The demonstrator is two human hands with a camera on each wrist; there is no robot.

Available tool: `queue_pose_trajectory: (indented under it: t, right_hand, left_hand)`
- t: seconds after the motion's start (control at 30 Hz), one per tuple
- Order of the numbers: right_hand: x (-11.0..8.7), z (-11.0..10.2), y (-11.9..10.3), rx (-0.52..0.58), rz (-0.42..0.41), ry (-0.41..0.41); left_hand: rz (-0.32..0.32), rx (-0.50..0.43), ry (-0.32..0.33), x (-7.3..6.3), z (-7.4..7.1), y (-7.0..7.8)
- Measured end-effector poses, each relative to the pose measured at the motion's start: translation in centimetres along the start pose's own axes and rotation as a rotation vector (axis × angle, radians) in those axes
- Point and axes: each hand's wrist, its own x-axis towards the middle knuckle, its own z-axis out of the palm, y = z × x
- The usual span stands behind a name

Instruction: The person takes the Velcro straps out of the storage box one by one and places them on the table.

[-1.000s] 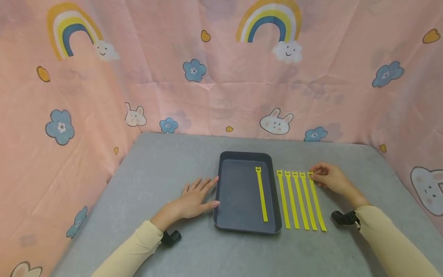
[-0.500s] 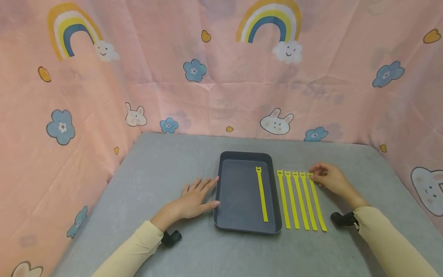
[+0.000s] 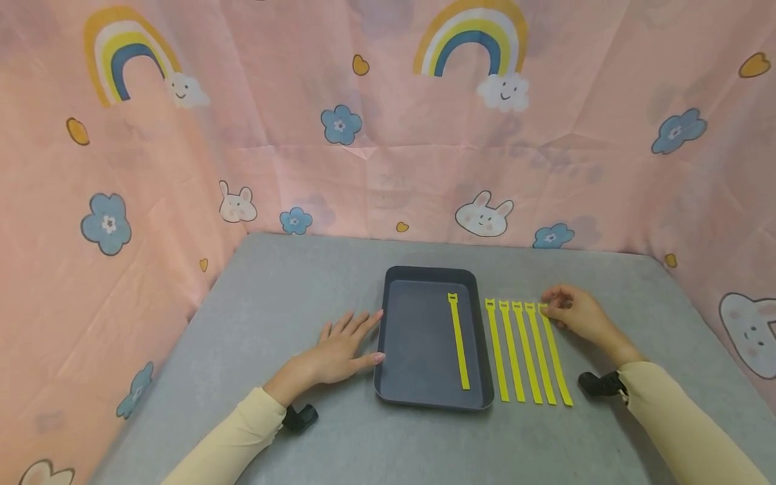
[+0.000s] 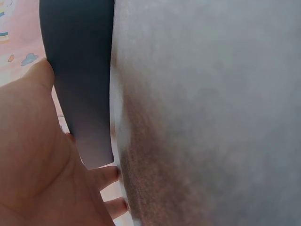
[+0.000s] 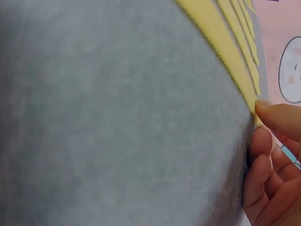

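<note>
My left hand point(image 3: 335, 353) lies with its fingers spread, fingertips at the left rim of a dark grey tray point(image 3: 415, 350); in the left wrist view the tray's outer wall point(image 4: 80, 70) runs beside the palm. Inside the tray, toward its right side, is one yellow hook-and-loop cable tie point(image 3: 459, 343). Several more yellow ties point(image 3: 527, 357) form a row just right of the tray, slotted heads at the far end. The rightmost cable tie point(image 3: 556, 358) has its head pinched between the thumb and fingers of my right hand point(image 3: 578, 313); the strap point(image 5: 225, 52) extends along the table.
The grey table point(image 3: 303, 283) is bordered at the back and sides by a pink patterned cloth point(image 3: 388, 168). Black wrist cameras show below the left wrist point(image 3: 300, 417) and beside the right wrist point(image 3: 600, 384).
</note>
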Motion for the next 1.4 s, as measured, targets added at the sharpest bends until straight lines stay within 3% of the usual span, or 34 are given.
queue_pose_trajectory:
  t: [0.23, 0.47, 0.67, 0.97, 1.4]
  right_hand:
    - [-0.1, -1.2, -0.4, 0.019, -0.002, 0.035]
    - [-0.1, -3.1, -3.5, 0.04, -0.085, 0.104]
    - [0.1, -3.3, -6.4, 0.027, -0.094, 0.132]
    - [-0.3, -1.7, -9.0, 0.085, -0.165, 0.098]
    - [-1.1, 1.9, -12.8, 0.255, -0.149, -0.104]
  left_hand:
    - [0.001, 0.008, 0.01, 0.1, 0.1, -0.1]
    - [-0.002, 0.008, 0.007, 0.1, 0.2, -0.1]
    - [-0.003, 0.001, 0.014, 0.1, 0.2, -0.1]
    - [-0.002, -0.005, 0.009, -0.1, 0.1, -0.1]
    - [-0.006, -0.007, 0.008, 0.0, 0.2, -0.1]
